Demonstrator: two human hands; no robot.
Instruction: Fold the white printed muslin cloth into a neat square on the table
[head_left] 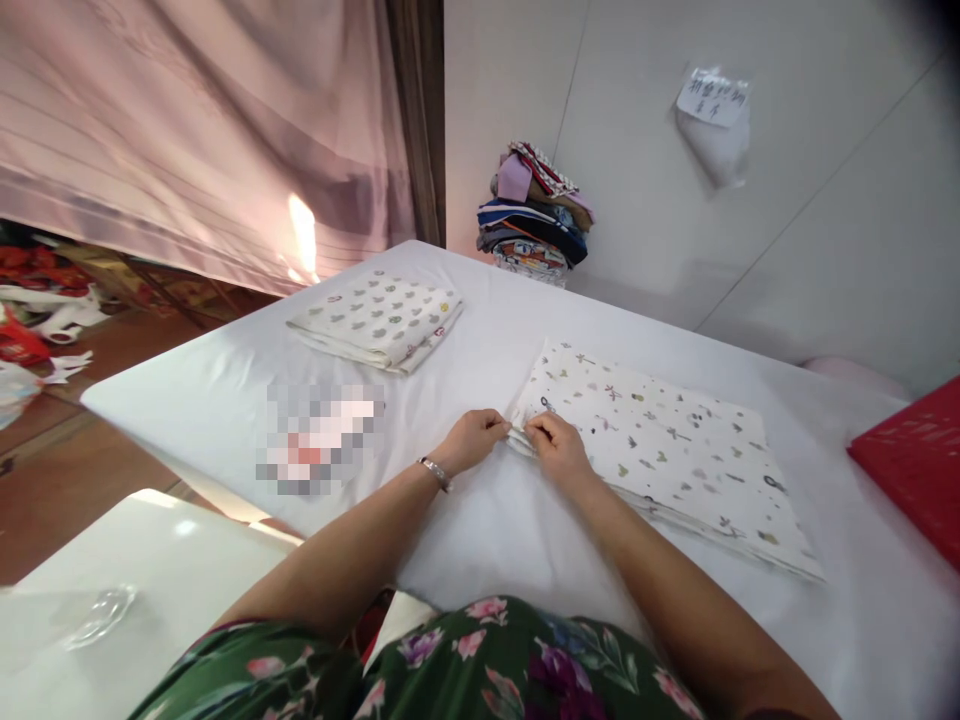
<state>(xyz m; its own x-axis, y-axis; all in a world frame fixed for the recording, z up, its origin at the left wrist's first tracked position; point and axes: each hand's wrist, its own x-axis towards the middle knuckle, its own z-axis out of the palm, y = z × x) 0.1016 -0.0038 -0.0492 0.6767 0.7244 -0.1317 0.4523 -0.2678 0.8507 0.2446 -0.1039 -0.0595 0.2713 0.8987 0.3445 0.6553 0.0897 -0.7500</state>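
Note:
A white cloth with small printed figures lies folded in layers on the white-covered table. At its near left corner, my left hand pinches the edge between thumb and fingers. Right beside it, my right hand grips the same corner, its fingers closed on the layers. Another folded cloth, white with rows of grey motifs, rests farther back on the left, apart from both hands.
A stack of folded fabrics stands behind the table by the wall. To the right is a red object. A second white surface with a clear dish sits at lower left. A pink curtain hangs behind.

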